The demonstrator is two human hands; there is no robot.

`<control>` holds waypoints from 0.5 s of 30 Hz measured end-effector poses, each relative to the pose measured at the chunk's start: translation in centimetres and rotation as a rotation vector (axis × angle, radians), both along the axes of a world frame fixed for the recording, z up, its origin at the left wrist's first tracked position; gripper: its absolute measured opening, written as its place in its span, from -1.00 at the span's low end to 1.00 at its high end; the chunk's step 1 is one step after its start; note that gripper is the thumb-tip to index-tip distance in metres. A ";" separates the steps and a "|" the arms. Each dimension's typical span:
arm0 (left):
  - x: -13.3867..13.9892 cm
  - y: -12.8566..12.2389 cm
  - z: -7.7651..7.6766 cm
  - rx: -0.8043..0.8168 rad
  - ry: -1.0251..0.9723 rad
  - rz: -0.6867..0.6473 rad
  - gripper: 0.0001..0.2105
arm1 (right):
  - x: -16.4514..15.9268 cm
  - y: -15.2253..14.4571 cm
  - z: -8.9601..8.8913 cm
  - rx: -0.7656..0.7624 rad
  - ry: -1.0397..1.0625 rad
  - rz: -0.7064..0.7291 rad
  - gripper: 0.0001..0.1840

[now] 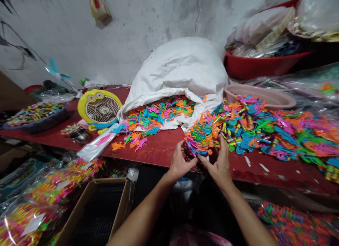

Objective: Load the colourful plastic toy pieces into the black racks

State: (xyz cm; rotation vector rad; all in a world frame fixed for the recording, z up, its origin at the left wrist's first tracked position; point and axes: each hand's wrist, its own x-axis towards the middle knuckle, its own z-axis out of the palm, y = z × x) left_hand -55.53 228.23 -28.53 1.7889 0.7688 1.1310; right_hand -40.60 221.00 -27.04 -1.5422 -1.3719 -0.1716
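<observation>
A bundle of small flat plastic pieces (202,136) in pink, blue, green and orange lies at the front edge of the red table. My left hand (181,160) curls round its left side, thumb toward the near edge. On the right side, my right hand (219,164) has its fingers against the bundle and its thumb near the left one. Something dark shows beneath the pieces, too shadowed to name. Just behind is a white sack (180,65), its mouth open on more such pieces. A loose heap of coloured pieces (265,126), mixed with small striped tubes, spreads to the right.
A yellow fan (100,110) and a metal cup (79,135) stand left on the red table (156,150). Farther left is a basin (34,120) of small coloured items. Below lie a cardboard box (91,210) and filled clear bags (53,193). A pink basin (261,94) sits back right.
</observation>
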 end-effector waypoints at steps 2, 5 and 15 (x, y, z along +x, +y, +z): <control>-0.3 -0.1 0.4 0.045 -0.065 0.000 -0.34 | 0.1 0.7 -0.1 0.004 -0.001 0.012 0.02; -0.6 0.0 1.2 0.090 -0.130 0.050 -0.50 | 0.1 1.4 -0.5 0.013 -0.027 0.023 -0.02; 0.3 2.0 2.8 0.059 0.030 0.157 -0.85 | -0.6 1.6 -0.5 0.129 -0.103 -0.019 -0.31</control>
